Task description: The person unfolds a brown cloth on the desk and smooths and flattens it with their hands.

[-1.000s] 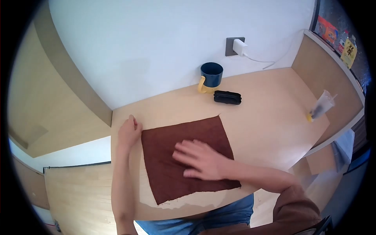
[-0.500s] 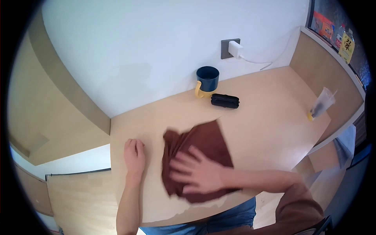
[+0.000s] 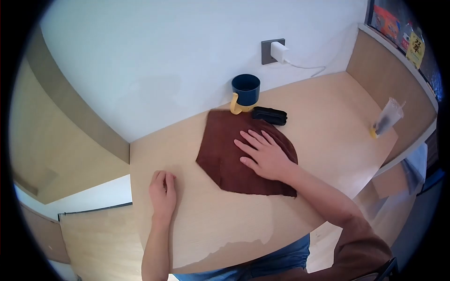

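A dark brown cloth (image 3: 225, 150) lies on the wooden desk (image 3: 211, 225), flat on its left part and rumpled along its right edge. My right hand (image 3: 266, 157) rests palm down on the cloth with its fingers spread. The cloth's upper edge reaches the blue mug (image 3: 246, 90) with its yellow base and handle, and the black case (image 3: 269, 116). Left of the cloth, and apart from it, my left hand (image 3: 163, 189) rests on the desk, its fingers curled together. Nothing shows in it.
A white charger (image 3: 280, 51) is plugged into the wall, with its cable hanging to the right. Near the right partition (image 3: 393, 84) a clear plastic cup (image 3: 389, 117) with a straw stands tilted in view. Bottles and packets show beyond the partition.
The cloth was spread nearer the front edge, then bunched; now it lies farther back, against the mug and case. My right hand moved away from me with it. My left hand came nearer the front.
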`<state>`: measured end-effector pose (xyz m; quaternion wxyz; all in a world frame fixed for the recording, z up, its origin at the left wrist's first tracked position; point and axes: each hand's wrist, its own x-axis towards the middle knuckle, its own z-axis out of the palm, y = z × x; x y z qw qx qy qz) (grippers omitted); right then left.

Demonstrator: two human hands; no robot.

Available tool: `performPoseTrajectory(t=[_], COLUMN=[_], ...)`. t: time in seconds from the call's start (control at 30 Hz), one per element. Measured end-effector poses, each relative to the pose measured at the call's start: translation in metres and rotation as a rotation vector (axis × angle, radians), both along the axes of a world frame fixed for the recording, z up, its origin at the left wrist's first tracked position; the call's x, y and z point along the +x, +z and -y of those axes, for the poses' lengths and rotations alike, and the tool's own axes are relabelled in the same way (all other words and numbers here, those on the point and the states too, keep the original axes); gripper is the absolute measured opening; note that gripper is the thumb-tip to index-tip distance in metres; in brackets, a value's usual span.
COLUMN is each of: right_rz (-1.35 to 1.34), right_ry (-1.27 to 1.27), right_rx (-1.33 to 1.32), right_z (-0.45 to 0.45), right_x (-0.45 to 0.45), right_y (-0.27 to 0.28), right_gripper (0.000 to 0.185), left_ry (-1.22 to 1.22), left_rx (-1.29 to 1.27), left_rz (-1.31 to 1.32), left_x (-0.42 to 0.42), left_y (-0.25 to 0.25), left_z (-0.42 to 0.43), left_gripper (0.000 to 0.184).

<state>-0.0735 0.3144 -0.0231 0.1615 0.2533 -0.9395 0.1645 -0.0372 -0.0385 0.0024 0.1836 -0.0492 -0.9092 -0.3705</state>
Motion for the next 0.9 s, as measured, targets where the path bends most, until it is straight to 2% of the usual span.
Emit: performPoseTrajectory(t=[0.03,0.1,0.17,0.2,0.23,0.27,0.3,0.33,0.4,0.5,0.53,0.67,0.7,0.8,0.83,0.9], right_rz=[0.005,-0.072,-0.021,0.013,0.042,0.072,0.120,0.308,0.130,0.047,0.053,0.115,0.038,0.066,0.069,0.081], right_ry=[-0.021,0.181,0.458,0.602,0.679,0.751,0.743,0.657,0.505,0.308,0.261,0.378,0.329,0.167,0.143,0.098], right_rx=[0.071,0.114,0.012,0.022,-0.043,-0.118,-0.096,0.175,0.058,-0.075,-0.106,-0.198,-0.248,-0.426,-0.450,-0.494], right_z=[0.012,0.046,0.078,0.088,0.092,0.097,0.093,0.089,0.073,0.040,0.032,0.015,0.014,-0.001,-0.006,-0.013], right_x=[0.009,0.038,0.076,0.095,0.103,0.109,0.100,0.086,0.057,0.028,0.022,0.008,0.005,-0.001,-0.004,-0.009], right_y=[0.000,-0.009,-0.010,0.002,0.000,-0.003,0.002,0.013,-0.001,0.001,0.003,0.002,0.002,0.009,0.009,0.008], right_gripper=[0.057,0.061,0.059,0.058,0.057,0.056,0.057,0.056,0.051,0.050,0.048,0.037,0.032,0.031,0.030,0.028], left_ry=[0.006,0.015,-0.066,-0.111,-0.203,-0.258,-0.360,-0.428,-0.539,-0.563,-0.530,-0.573,-0.576,-0.474,-0.410,-0.290], left_rx=[0.018,0.058,-0.162,-0.281,-0.310,-0.280,-0.340,-0.344,-0.364,-0.384,-0.371,-0.407,-0.426,-0.348,-0.332,-0.267], left_rz=[-0.012,-0.042,-0.307,-0.437,-0.396,-0.350,-0.352,-0.347,-0.270,-0.084,-0.052,-0.038,-0.021,0.060,-0.077,0.042], left_x=[0.000,0.000,0.008,0.014,0.027,0.040,0.050,0.057,0.066,0.064,0.062,0.053,0.053,0.052,0.048,0.047], left_y=[-0.001,-0.006,0.005,0.016,0.027,0.026,0.028,0.020,0.014,0.008,0.005,0.017,0.019,0.021,0.020,0.026], left_z=[0.001,-0.001,-0.015,-0.023,-0.034,-0.046,-0.056,-0.065,-0.079,-0.083,-0.085,-0.072,-0.068,-0.061,-0.062,-0.059], left_gripper=[0.024,0.016,0.007,0.008,0.019,0.017,0.017,0.016,0.025,0.044,0.042,0.032,0.029,0.021,0.014,0.007])
